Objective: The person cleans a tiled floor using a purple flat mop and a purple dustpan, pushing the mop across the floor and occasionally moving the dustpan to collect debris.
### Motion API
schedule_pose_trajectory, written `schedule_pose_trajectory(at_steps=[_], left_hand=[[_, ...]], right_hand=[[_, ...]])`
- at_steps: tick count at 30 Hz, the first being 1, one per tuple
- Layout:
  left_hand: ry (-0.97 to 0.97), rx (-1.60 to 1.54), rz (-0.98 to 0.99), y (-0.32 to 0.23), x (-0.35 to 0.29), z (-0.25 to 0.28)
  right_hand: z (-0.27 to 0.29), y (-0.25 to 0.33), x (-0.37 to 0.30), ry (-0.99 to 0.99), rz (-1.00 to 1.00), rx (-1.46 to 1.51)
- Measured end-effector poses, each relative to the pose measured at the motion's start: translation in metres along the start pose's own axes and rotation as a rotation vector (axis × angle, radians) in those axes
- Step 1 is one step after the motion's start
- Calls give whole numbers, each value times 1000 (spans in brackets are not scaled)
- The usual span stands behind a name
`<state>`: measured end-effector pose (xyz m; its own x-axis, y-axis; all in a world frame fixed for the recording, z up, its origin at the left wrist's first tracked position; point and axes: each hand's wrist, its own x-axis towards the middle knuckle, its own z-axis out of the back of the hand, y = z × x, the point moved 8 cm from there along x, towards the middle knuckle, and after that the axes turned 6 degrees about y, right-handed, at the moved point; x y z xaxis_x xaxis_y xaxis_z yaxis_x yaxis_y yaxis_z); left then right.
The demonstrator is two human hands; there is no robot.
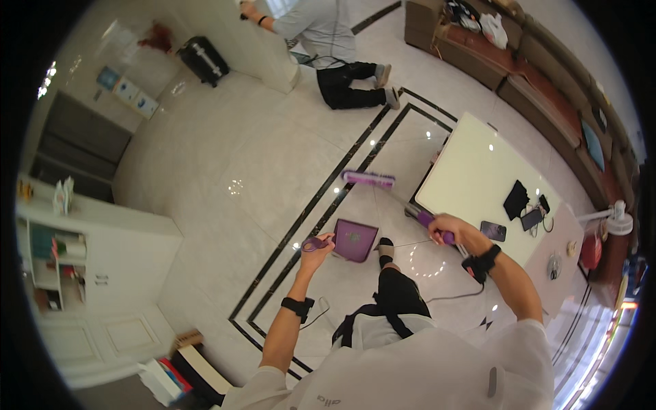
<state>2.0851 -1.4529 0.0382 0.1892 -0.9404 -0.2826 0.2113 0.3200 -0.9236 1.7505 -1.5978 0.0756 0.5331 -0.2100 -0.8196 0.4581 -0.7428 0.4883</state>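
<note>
My left hand [318,254] is closed round the upper end of a dustpan's handle, where a purple loop sticks out. The purple dustpan [354,240] is just right of that hand, low by the tiled floor, in front of my foot. In my right hand [451,231] is a broom, gripped by its grey and purple handle. The broom's purple bristle head [369,179] is beyond the dustpan, over the dark floor stripes. Whether the bristles touch the floor is hard to tell.
A pale coffee table [471,157] is close on my right, bearing a phone [493,231] and cables. Behind it curves a brown sofa [540,96]. Another person [328,41] kneels ahead. A black suitcase [203,60] stands far left; a white cabinet [123,253] is at left.
</note>
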Motion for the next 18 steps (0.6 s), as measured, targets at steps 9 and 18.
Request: schedule_pose_trajectory(at_steps=[9,18], left_hand=[[143,-3,12,-6,196,-5],[317,-78,-104,-9,238,24]], right_hand=[[90,107,226,-410,259,-117],[-12,56,172,-183,-59,-71]])
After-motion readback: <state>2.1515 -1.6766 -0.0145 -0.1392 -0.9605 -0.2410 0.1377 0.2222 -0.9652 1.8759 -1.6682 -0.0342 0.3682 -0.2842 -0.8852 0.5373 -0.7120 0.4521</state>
